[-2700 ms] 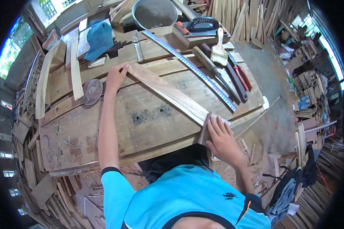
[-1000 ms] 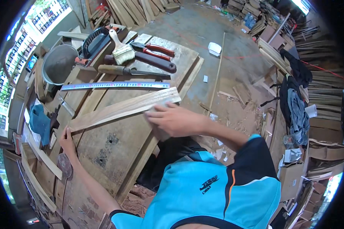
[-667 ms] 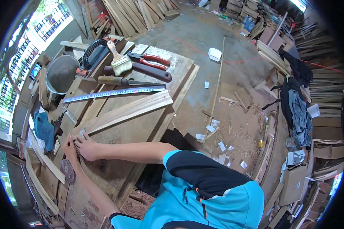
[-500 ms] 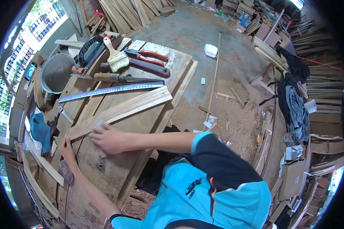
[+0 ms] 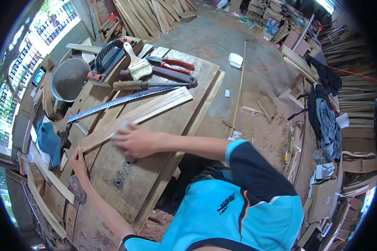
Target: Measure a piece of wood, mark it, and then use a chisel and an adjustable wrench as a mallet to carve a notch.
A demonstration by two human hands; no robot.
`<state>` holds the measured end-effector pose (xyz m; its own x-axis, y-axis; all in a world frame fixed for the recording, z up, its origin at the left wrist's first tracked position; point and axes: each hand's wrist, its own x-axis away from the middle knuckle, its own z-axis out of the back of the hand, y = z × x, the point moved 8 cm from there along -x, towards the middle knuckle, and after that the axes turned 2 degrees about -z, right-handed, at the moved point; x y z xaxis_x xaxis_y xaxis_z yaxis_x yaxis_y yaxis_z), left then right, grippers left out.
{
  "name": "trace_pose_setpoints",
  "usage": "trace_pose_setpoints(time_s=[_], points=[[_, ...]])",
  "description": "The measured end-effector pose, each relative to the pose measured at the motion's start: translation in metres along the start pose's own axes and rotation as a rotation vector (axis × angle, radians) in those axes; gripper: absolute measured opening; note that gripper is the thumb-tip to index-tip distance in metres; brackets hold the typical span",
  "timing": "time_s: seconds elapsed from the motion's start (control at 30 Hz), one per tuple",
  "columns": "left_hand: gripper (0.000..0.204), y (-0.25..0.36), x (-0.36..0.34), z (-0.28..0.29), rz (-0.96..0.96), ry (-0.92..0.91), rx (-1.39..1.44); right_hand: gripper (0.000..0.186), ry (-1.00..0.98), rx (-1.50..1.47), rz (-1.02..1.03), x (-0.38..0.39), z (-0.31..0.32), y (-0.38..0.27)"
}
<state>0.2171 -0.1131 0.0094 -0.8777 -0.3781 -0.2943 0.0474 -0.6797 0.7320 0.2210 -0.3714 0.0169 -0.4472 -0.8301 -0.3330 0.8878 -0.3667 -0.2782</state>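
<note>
A long pale wooden strip (image 5: 165, 104) lies slantwise across the workbench. My left hand (image 5: 78, 162) pinches its near left end between thumb and fingers. Over the strip's left half, my right hand (image 5: 136, 140) is blurred by motion, its fingers bent down on the wood's edge. Something pale shows at those fingertips, too smeared to name. Beyond the strip runs a blue-and-white measuring tape (image 5: 121, 100). Behind that are a wooden-handled tool (image 5: 132, 85), a paintbrush (image 5: 139, 69), red-handled pliers (image 5: 176, 65) and a dark handle-shaped tool (image 5: 171, 76).
The wooden workbench (image 5: 113, 198) carries a black clamp-like tool (image 5: 107, 58) at its far left. A grey bucket (image 5: 69, 79), a phone (image 5: 38, 77) and a teal cloth (image 5: 48, 142) sit further left. Planks (image 5: 138, 16) lean at the back; clothes (image 5: 324, 121) hang at right.
My right hand has slid along the strip, away from my left hand toward the far right end. My left hand keeps its pinch. The whole view has shifted slightly.
</note>
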Motion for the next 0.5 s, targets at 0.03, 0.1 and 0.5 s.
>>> trace_pose_setpoints(time_s=[0.03,0.1,0.5], points=[[0.030,0.006,-0.002,-0.004,-0.003,-0.020,0.012,0.049,0.051,-0.009,0.084,-0.023,-0.011,-0.013],[0.030,0.008,-0.004,-0.006,-0.008,-0.033,-0.008,0.047,0.127,-0.017,0.089,-0.066,-0.024,-0.021],[0.031,-0.016,0.003,0.016,0.029,-0.010,-0.172,0.061,-0.204,-0.077,-0.149,0.072,0.043,0.029]])
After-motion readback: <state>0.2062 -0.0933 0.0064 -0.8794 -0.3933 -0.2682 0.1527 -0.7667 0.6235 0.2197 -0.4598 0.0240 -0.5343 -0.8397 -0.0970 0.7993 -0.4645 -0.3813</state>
